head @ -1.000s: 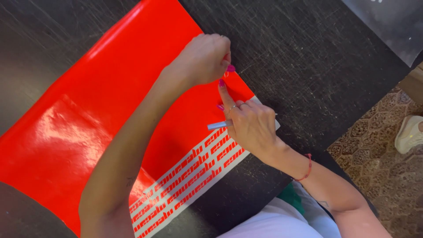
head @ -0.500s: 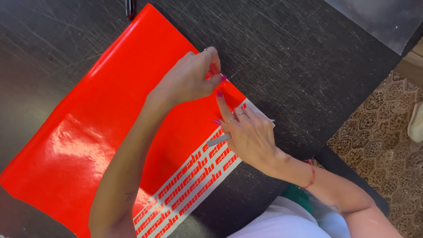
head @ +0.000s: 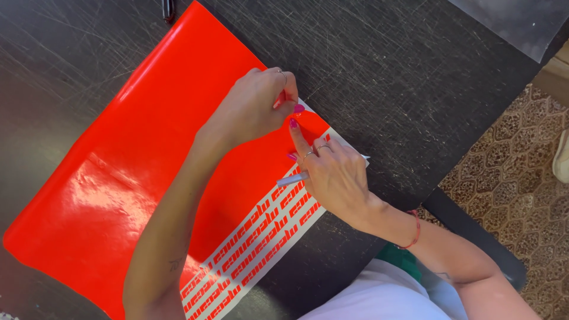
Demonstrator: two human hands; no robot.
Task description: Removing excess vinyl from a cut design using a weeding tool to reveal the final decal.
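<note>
A glossy red vinyl sheet (head: 148, 154) lies on a scratched black table (head: 403, 77). Along its near edge runs a white backing strip with red cut lettering (head: 261, 237). My left hand (head: 258, 109) reaches across the sheet and pinches a small piece of red film at the sheet's right corner. Just below it, my right hand (head: 335, 175) rests on that corner with the index finger pressed onto the red film. A thin silvery tool (head: 291, 179) is tucked in its fingers.
A dark pen (head: 168, 9) lies at the table's far edge beyond the sheet. A grey sheet (head: 515, 24) covers the top right corner. To the right is patterned flooring (head: 504, 178) with a pale shoe (head: 562, 157) at the frame edge.
My left hand, still pinching the red film, has moved left and nearer along the sheet's edge. My right hand stays pressed on the corner.
</note>
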